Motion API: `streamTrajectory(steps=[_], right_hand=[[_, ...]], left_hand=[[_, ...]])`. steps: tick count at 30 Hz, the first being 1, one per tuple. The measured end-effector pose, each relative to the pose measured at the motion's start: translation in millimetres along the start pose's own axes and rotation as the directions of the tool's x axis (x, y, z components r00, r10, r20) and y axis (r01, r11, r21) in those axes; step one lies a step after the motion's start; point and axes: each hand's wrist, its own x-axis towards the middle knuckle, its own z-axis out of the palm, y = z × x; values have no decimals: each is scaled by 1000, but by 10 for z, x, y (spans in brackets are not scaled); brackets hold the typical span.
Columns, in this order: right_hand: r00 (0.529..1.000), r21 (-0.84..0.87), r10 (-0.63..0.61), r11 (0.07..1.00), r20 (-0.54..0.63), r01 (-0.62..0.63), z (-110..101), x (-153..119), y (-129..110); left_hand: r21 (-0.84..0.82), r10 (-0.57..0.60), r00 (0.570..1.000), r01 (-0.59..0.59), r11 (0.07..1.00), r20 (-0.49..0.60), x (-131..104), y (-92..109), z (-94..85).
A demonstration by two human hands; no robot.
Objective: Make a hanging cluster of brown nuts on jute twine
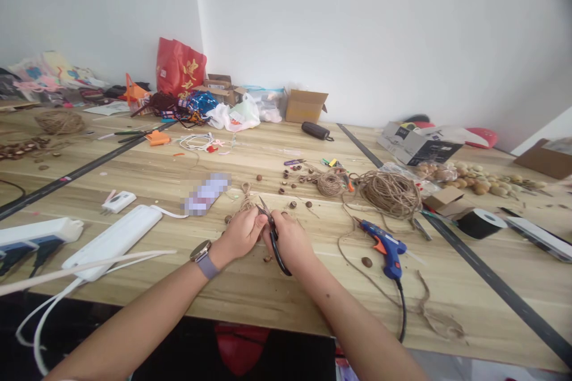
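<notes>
My right hand [290, 239] is closed on a pair of scissors [275, 244] with black handles, the blades pointing up and away from me. Against it, my left hand [243, 231] is closed, thumb and fingers pinched by the blades; what sits in the pinch is hidden. Just beyond the left hand lies a small looped bundle of twine [245, 193]. Several round brown nut-like pieces lie around the hands, one of them a dark nut [308, 205] to the right. A grey-strapped watch [203, 256] is on my left wrist.
A blue glue gun [386, 245] and a big twine coil [389, 193] lie to the right. A blurred-out phone-like object [206, 194] and a white power strip [114, 241] with cables are at left. A red bag [179, 68] and a cardboard box [305, 106] stand along the wall.
</notes>
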Motion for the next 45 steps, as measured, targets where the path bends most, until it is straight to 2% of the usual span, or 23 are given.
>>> streamTrajectory(steps=[5,13,18,24,27,32,35,45], right_hand=[[1000,14,8,1000,10,-8,-5,14,8],[998,22,-52,998,-25,52,42,27,64],[998,30,-58,998,4,58,31,28,68],[1000,-33,-7,999,-4,7,39,16,40],[1000,-31,-20,999,16,21,35,10,45],[998,-8,-43,999,49,43,74,29,116],[998,-3,-51,999,48,51,100,41,134],[999,3,-7,1000,32,7,52,14,23]], left_hand=[[-24,8,1000,-8,1000,-2,0,0,-8],[-74,12,1000,-12,997,-3,10,-8,-25],[-122,-23,1000,26,992,21,13,35,-43],[-24,-12,999,13,1000,41,19,-19,-28],[29,7,998,-9,1000,59,21,-36,-27],[86,21,988,-34,996,150,34,-12,-48],[113,16,987,-34,993,160,41,12,-54],[4,-3,989,2,1000,149,50,37,-63]])
